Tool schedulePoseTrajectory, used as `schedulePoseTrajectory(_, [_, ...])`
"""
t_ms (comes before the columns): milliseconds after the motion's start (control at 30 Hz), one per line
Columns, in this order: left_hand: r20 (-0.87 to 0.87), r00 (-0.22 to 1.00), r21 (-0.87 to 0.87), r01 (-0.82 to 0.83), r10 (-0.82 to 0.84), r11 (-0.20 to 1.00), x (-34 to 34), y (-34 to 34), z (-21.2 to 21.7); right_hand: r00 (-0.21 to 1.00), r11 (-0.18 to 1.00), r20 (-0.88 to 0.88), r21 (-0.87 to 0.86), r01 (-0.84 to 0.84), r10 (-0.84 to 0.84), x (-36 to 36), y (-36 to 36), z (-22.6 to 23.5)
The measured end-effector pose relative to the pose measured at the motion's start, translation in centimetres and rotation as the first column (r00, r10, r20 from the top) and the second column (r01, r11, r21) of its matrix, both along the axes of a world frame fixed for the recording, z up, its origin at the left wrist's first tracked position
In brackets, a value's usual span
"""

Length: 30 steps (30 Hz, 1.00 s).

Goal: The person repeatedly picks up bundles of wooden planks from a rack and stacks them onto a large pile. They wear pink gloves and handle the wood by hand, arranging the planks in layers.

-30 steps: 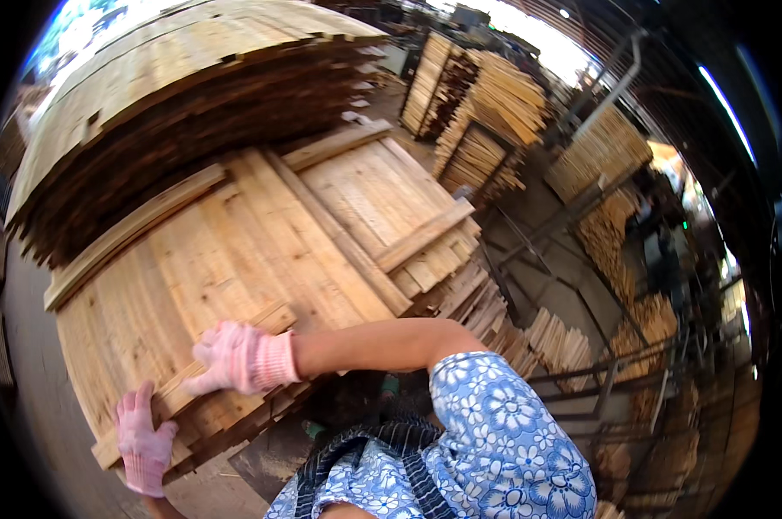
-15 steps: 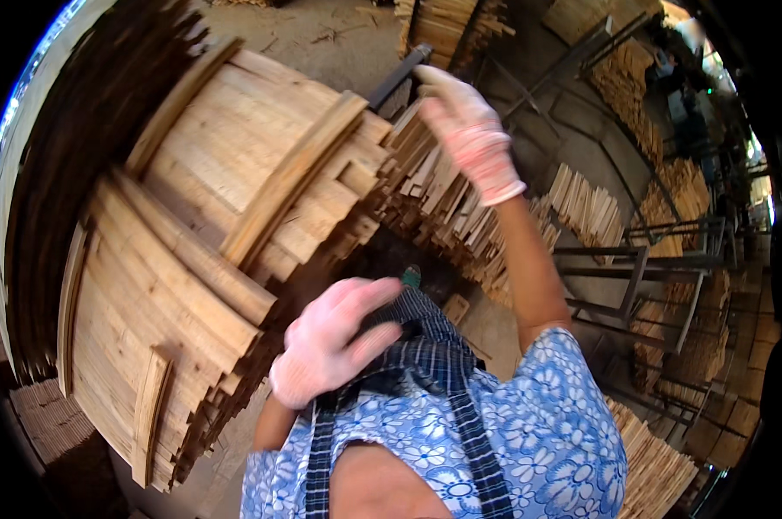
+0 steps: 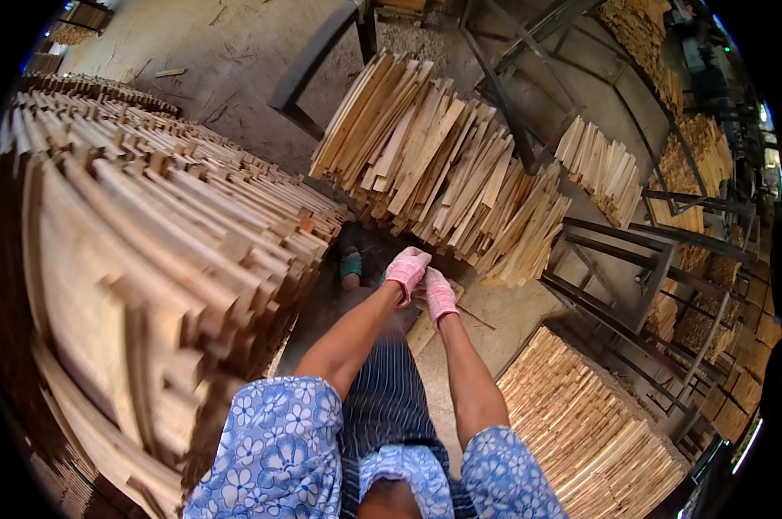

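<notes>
A short wooden slat (image 3: 423, 327) lies low in front of the person, slanting across the concrete floor (image 3: 235, 69) just beneath the two gloved hands, its near end showing pale below the wrists. The left hand (image 3: 405, 271), in a pink knitted glove, hangs over the slat's far end with the fingers curled downward; the right hand (image 3: 439, 294), gloved the same way, sits just beside it and a little nearer the body, also bent over the wood. The two hands touch or nearly touch each other, and both seem to rest on the slat, but whether either has actually closed around it cannot be told, since the gloves hide the fingertips. Both bare forearms reach down from blue flowered sleeves (image 3: 274, 450), with a dark striped apron (image 3: 386, 398) hanging between them. Just beyond the hands a green sandal (image 3: 350, 265) shows on the floor. Past that lies a loose heap of long slats (image 3: 443, 164), fanned out and leaning on one another, close to the hands. On the person's left rises a tall stack of assembled wooden panels (image 3: 166, 251), its edges near the left elbow. On the right, near the right arm, a neat bundle of short sticks (image 3: 581, 424) shows its cut ends, and a dark metal frame (image 3: 633, 268) stands between that bundle and the heap.
</notes>
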State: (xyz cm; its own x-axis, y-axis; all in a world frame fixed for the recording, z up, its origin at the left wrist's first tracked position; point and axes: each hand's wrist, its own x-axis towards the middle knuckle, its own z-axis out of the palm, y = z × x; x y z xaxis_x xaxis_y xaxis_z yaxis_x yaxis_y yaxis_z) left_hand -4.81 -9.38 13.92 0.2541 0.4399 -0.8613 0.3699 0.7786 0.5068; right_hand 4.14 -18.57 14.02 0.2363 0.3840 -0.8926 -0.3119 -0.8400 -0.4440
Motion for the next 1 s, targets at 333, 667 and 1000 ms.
schedulePoseTrajectory(333, [0.026,0.884,-0.296,-0.439,0.467,0.848,-3.0,11.7,-27.2,0.882,0.988,0.464,0.078,-0.134,0.083,5.7,11.0,-25.4])
schedulePoseTrajectory(667, [-0.413,0.661,0.140,-0.634,0.627,0.760,4.3,18.1,-36.6,0.814,0.998,0.580,-0.056,0.031,0.008,8.7,19.7,-32.7])
schedulePoseTrajectory(1000, [-0.547,0.755,0.086,-0.379,0.362,0.921,4.3,14.9,-31.3,0.968,0.992,0.247,0.125,0.011,-0.042,13.7,18.7,-30.7])
